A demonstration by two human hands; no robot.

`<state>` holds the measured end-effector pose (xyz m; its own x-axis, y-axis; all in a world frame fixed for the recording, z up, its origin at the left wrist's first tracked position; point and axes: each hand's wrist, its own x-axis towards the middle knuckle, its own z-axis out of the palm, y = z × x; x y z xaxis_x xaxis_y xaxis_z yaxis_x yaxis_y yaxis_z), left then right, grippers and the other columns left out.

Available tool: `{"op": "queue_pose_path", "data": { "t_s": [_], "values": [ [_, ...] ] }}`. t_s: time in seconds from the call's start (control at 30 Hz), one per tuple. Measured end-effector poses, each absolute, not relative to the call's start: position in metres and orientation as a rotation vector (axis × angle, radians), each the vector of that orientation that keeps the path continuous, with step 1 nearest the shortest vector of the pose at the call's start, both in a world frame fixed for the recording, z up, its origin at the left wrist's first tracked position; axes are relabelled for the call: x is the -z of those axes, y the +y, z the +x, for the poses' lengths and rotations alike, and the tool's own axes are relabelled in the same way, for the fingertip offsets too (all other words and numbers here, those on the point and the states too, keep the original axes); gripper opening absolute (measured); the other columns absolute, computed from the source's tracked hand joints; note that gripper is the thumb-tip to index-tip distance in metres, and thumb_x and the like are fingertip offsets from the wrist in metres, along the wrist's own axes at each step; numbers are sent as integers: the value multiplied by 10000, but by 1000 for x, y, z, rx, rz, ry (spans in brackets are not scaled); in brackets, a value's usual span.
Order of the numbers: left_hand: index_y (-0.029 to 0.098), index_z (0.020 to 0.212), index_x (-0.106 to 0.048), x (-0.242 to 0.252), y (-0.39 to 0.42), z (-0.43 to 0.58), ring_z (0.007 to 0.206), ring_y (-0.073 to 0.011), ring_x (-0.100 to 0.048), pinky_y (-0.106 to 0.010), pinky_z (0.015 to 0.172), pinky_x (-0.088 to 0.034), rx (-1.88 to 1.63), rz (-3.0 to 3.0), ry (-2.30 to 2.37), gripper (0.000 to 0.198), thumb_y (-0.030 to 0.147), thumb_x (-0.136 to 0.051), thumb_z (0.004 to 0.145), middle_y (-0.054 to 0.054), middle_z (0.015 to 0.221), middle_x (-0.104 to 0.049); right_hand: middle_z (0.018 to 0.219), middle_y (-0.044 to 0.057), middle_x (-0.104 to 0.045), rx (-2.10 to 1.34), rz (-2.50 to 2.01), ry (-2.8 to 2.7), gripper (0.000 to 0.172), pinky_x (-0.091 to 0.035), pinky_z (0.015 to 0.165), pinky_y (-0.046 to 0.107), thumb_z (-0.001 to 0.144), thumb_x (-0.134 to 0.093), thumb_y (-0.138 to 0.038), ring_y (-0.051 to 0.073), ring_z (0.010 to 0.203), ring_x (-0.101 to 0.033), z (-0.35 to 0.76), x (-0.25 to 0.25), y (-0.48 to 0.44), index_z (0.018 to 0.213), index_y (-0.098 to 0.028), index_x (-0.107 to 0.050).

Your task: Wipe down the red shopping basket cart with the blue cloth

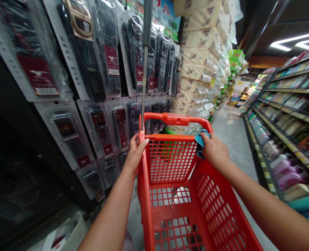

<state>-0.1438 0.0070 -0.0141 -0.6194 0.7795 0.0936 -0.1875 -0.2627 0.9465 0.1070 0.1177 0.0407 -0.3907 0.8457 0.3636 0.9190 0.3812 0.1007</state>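
Note:
A red plastic shopping cart (pixel 167 213) stands in front of me, its basket a grid of square holes with no goods in it. My left hand (pixel 137 150) is closed over the cart's left upper rim, thumb on top. My right hand (pixel 215 148) is closed on a bright blue cloth (pixel 202 138), pressed against the right upper corner of the basket's end panel. Part of the cloth is hidden under my fingers. The red handle bar (pixel 175 119) arches just beyond both hands. From the cart's left corner rises a thin metal pole (pixel 145 76) with a grey upper sleeve.
Packaged belts (pixel 109 52) and boxed accessories (pixel 96 122) hang on the left wall. Beyond them is a tall stack of tissue packs (pixel 196 62). Bottle-filled shelves (pixel 295 111) line the right side of the aisle floor (pixel 226 122). A pale bag (pixel 67 232) sits at lower left.

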Motion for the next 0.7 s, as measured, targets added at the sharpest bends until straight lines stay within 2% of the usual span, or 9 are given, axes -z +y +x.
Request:
{"op": "queue_pose_path", "data": {
  "t_s": [0.1, 0.2, 0.3, 0.43, 0.57, 0.63, 0.7],
  "values": [
    [278, 1428, -445, 18, 11, -142, 1198, -245, -643, -412, 1104, -452, -1923, 753, 1355, 688, 474, -704, 821, -57, 1291, -672, 1357, 199, -531, 341, -1532, -2377, 490, -552, 821, 432, 921, -507, -169, 322, 1038, -643, 99, -35, 114, 1408, -202, -553],
    [286, 1440, -432, 23, 15, -142, 1192, -251, -647, -434, 1105, -450, -1921, 763, 1359, 702, 503, -693, 826, -61, 1298, -668, 1472, 175, -458, 292, -1121, -2496, 534, -543, 925, 422, 885, -563, -124, 323, 1216, -571, 60, -22, 99, 1406, -237, -553],
    [281, 1440, -430, 24, 13, -145, 1219, -258, -635, -441, 1105, -454, -1913, 800, 1361, 699, 520, -681, 833, -66, 1332, -653, 1522, 121, -435, 297, -638, -2570, 502, -515, 1001, 398, 933, -532, -129, 278, 1306, -493, 22, -7, 88, 1409, -285, -551],
    [256, 1415, -467, 18, 7, -143, 1272, -244, -603, -393, 1137, -424, -1914, 823, 1432, 647, 494, -667, 848, -58, 1334, -658, 1430, 119, -535, 444, -211, -2702, 354, -532, 910, 415, 1021, -429, -203, 262, 1155, -523, 5, 21, 90, 1315, -247, -621],
    [246, 1406, -473, 13, 5, -141, 1244, -250, -620, -387, 1098, -461, -1934, 811, 1407, 651, 476, -679, 833, -60, 1309, -671, 1368, 70, -576, 557, 42, -2910, 221, -528, 787, 402, 1000, -502, -226, 262, 1056, -514, 12, 44, 92, 1085, -225, -707],
    [249, 1400, -475, 15, 7, -142, 1221, -252, -631, -396, 1085, -471, -1940, 806, 1401, 663, 484, -691, 819, -61, 1295, -674, 1303, 57, -604, 543, 83, -2943, 186, -516, 761, 385, 991, -530, -237, 260, 1048, -504, 14, 41, 91, 1000, -224, -715],
    [249, 1392, -476, 17, 9, -144, 1188, -246, -642, -394, 1074, -476, -1942, 808, 1415, 678, 503, -699, 805, -58, 1257, -683, 1285, 70, -610, 515, -40, -2862, 222, -504, 762, 381, 1014, -491, -254, 251, 1027, -496, 14, 29, 92, 1062, -230, -706]
  ]
}}
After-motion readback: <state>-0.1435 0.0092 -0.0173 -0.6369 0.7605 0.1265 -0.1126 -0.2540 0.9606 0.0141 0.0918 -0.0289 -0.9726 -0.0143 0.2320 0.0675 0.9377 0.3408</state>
